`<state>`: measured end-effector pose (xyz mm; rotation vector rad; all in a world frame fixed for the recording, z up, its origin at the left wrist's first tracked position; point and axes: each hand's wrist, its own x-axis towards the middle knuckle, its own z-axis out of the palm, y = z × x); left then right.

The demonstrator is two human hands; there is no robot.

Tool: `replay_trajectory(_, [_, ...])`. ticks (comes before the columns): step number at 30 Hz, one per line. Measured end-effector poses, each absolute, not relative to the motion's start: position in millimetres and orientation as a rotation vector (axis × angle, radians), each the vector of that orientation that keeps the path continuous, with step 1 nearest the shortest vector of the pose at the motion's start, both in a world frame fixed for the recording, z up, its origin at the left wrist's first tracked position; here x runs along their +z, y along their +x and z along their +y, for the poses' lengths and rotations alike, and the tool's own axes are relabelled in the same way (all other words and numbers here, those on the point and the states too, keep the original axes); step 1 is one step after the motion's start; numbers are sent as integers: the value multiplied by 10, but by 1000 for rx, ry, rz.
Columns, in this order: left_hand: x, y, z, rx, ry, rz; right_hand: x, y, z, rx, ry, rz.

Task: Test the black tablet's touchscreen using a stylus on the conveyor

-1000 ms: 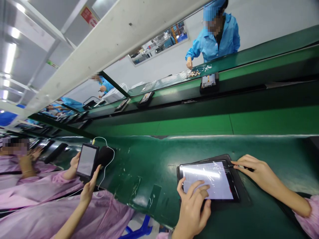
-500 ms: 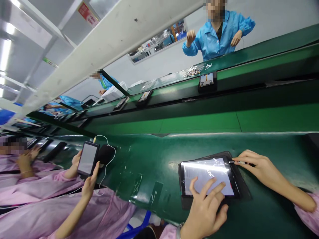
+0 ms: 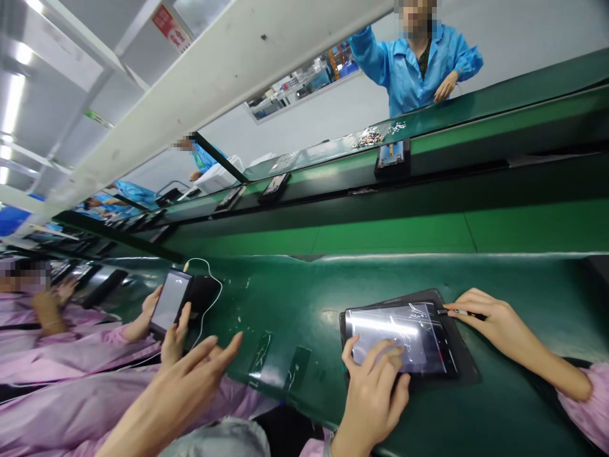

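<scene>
A black tablet (image 3: 423,365) with a lit whitish screen lies tilted on a dark folio case (image 3: 469,362) on the green bench. My left hand (image 3: 373,387) has its fingers spread over the lower left of the screen, fingertips at or on the glass. Beside the tablet's upper right edge, my right hand (image 3: 495,324) pinches a slim plug-like piece (image 3: 469,313) with a pale end. Its tip meets the edge; whether it is inserted I cannot tell.
Left, a co-worker in pink holds a tablet (image 3: 171,298) with a white cable (image 3: 208,311). Another person's open hand (image 3: 190,381) reaches in from the lower left. Across the green belt (image 3: 390,231), several devices (image 3: 392,155) lie before a person in blue (image 3: 419,70).
My left hand has slid left across the screen, while my right hand stays put. Another person's hand and denim-clad leg have appeared at lower left. The person in blue has raised an arm.
</scene>
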<state>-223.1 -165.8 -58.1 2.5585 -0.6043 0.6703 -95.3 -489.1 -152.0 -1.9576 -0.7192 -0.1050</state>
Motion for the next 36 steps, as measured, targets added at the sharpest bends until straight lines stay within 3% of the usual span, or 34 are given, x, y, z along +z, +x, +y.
replay_trajectory(2, [-219,-2134,-1072,650,2568,-624,-1520,-961,-4892,-102,-1959,-715])
replay_trajectory(5, [262,-1845,-162,201,2599,-806,-1515,-964,-4888,-99,-1960,-715])
replay_trajectory(8, [428,-1528,170,22,2585,-731,-1526,-963,-4884,-105,-1960,-709])
replay_trajectory(12, [65,-1544,-654,140,2580,-876,-1552,-959,-4886,-96,-1962,-708])
replay_trajectory(14, [-304,-1787,-1345,448,2627,-738,-1558,-955,-4890,-88,-1955,-718])
replay_trajectory(18, [-925,-2250,-2276,471,2623,-812,-1522,-950,-4894,-75,-1933,-751])
replay_trajectory(28, [-803,-2279,-2237,662,2433,-753,-1235,-1011,-4837,-130,-1896,-743])
replay_trajectory(36, [-914,-2275,-2274,607,2433,-758,-1232,-1038,-4838,-139,-1904,-736])
